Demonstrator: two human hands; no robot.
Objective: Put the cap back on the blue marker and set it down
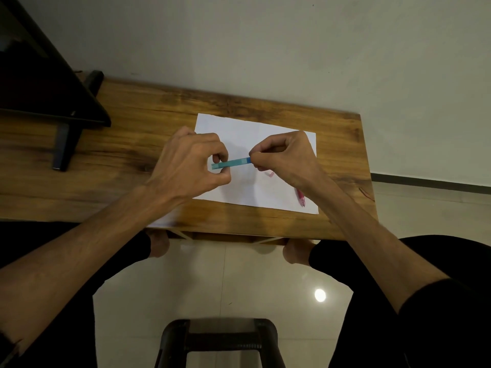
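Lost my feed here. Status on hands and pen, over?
Left hand and right hand each pinch an end of the blue pen, over the paper. Pink pen lies beside right wrist.

Both forearms were bare from the wrist up, lean, with tendons and veins standing out along them. The left hand (190, 162) and right hand (285, 155) wore no rings or watch. A black sleeve (438, 296) was pushed up near the right elbow, and black trousers (398, 264) covered the legs down to bare feet
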